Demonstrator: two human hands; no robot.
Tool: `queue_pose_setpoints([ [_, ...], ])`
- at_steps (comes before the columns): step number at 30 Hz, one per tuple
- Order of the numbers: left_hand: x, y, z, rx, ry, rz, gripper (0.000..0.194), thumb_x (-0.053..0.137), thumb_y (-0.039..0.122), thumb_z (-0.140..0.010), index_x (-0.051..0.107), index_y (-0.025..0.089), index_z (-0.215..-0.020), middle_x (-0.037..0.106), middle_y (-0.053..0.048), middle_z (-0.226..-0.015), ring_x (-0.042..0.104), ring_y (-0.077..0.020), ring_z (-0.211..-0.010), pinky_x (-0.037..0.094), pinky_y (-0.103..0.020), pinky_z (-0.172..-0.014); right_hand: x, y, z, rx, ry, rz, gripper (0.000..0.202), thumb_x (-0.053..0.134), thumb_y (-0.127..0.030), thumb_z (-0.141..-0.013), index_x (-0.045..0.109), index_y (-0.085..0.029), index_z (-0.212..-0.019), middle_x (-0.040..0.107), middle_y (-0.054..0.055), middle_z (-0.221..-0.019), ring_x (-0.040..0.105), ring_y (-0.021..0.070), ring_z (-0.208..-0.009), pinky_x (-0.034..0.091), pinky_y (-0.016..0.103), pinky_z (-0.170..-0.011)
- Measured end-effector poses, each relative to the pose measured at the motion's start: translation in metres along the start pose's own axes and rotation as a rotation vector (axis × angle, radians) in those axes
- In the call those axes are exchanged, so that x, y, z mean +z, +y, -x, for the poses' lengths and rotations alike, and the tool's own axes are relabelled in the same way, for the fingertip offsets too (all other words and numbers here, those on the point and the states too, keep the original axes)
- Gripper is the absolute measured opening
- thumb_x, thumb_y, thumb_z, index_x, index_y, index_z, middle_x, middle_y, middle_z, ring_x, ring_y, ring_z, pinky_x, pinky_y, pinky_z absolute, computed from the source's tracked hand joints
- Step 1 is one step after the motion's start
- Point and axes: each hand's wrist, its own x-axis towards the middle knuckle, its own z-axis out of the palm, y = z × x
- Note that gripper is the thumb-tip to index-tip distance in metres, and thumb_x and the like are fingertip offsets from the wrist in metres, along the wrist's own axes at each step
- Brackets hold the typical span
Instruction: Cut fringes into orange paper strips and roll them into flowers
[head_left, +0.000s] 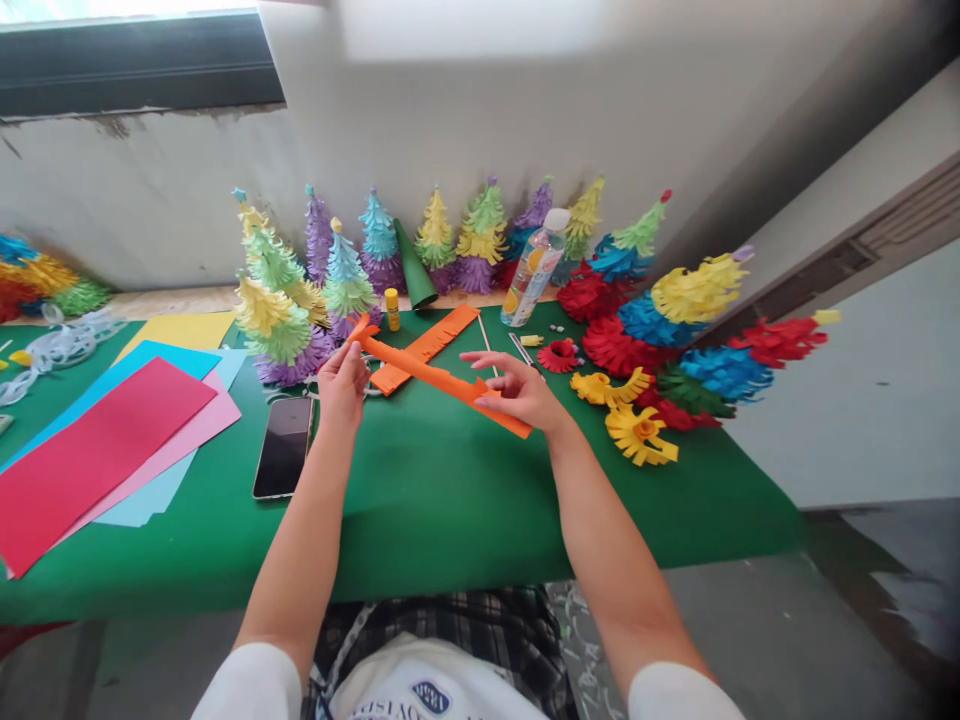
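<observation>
Both my hands hold one long orange paper strip (420, 372) above the green table cover (420, 500). My left hand (342, 385) pinches the strip's far left end, and my right hand (514, 390) grips it near its right end with fingers partly spread. A second orange strip with a fringed edge (439, 338) lies flat on the cover just behind, crossing under the held one.
A black phone (284, 446) lies left of my left hand. Red, pink and blue paper sheets (105, 440) sit at the left. Fringed paper trees (352, 270) line the back. A plastic bottle (534, 268), glue stick (392, 309) and paper flowers (637, 420) sit right.
</observation>
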Motion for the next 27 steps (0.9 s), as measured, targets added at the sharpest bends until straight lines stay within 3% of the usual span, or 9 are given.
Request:
queue_pose_setpoints([
  [2,-0.001,-0.006,0.0,0.018,0.028,-0.112,0.033,0.072,0.048,-0.073,0.068,0.017,-0.083,0.03,0.011,-0.046,0.026,-0.0039,-0.041,0.023,-0.018,-0.042,-0.004,-0.004,0.002,-0.043,-0.004,-0.02,0.015,0.077,-0.025,-0.068,0.072,-0.022,-0.082,0.057,0.006,-0.134,0.06,0.0067,-0.061,0.051,0.022,-0.053],
  [4,-0.001,-0.01,0.002,0.046,0.033,-0.241,0.029,0.07,0.045,-0.075,0.07,0.017,-0.085,0.043,0.007,-0.051,0.035,-0.0058,-0.046,0.029,-0.019,-0.045,-0.009,-0.004,0.003,-0.064,0.012,-0.025,0.009,0.077,-0.03,-0.069,0.073,-0.022,-0.07,0.064,0.007,-0.123,0.066,0.0143,-0.075,0.053,0.026,-0.058],
  [6,0.0,-0.012,0.004,0.088,0.017,-0.378,0.021,0.068,0.039,-0.077,0.072,0.019,-0.082,0.052,0.004,-0.058,0.044,-0.0093,-0.054,0.036,-0.021,-0.053,-0.015,0.001,0.003,-0.084,0.057,-0.037,0.016,0.077,-0.038,-0.068,0.073,-0.023,-0.068,0.072,0.007,-0.105,0.068,0.0202,-0.08,0.055,0.032,-0.063],
  [9,0.002,-0.013,0.008,0.164,-0.037,-0.577,0.012,0.065,0.03,-0.079,0.072,0.021,-0.075,0.054,0.001,-0.066,0.049,-0.0139,-0.067,0.04,-0.025,-0.065,-0.023,0.01,0.002,-0.151,0.153,-0.045,0.03,0.067,-0.055,-0.071,0.073,-0.025,-0.066,0.073,0.006,-0.084,0.068,0.0251,-0.08,0.057,0.043,-0.071],
  [12,0.003,-0.013,0.011,0.231,-0.132,-0.732,0.013,0.06,0.023,-0.082,0.071,0.021,-0.075,0.054,-0.002,-0.079,0.05,-0.0162,-0.078,0.041,-0.027,-0.074,-0.026,0.015,0.001,-0.194,0.227,-0.136,0.042,0.059,-0.067,-0.071,0.072,-0.027,-0.073,0.071,0.007,-0.084,0.069,0.0267,-0.084,0.058,0.045,-0.073],
  [17,0.008,-0.014,0.017,0.284,-0.437,-0.89,0.021,0.051,0.017,-0.086,0.066,0.019,-0.072,0.055,-0.004,-0.084,0.052,-0.0162,-0.079,0.043,-0.029,-0.079,-0.025,0.017,0.0,-0.143,0.363,-0.236,0.039,0.08,-0.052,-0.059,0.067,-0.026,-0.085,0.07,0.004,-0.096,0.069,0.0212,-0.085,0.058,0.044,-0.087],
  [20,0.011,-0.013,0.022,0.308,-0.613,-0.939,0.022,0.049,0.016,-0.086,0.066,0.018,-0.073,0.056,-0.004,-0.083,0.054,-0.016,-0.079,0.044,-0.029,-0.078,-0.027,0.021,-0.003,-0.128,0.444,-0.247,0.036,0.081,-0.047,-0.061,0.065,-0.027,-0.086,0.069,0.001,-0.097,0.069,0.0175,-0.084,0.058,0.041,-0.091],
  [27,0.012,-0.012,0.027,0.332,-0.818,-0.996,0.019,0.051,0.018,-0.086,0.07,0.018,-0.084,0.059,-0.006,-0.088,0.056,-0.0165,-0.078,0.046,-0.029,-0.075,-0.032,0.03,-0.008,-0.133,0.591,-0.312,0.027,0.079,-0.043,-0.067,0.066,-0.025,-0.082,0.071,-0.001,-0.086,0.069,0.0136,-0.072,0.062,0.033,-0.079],
])
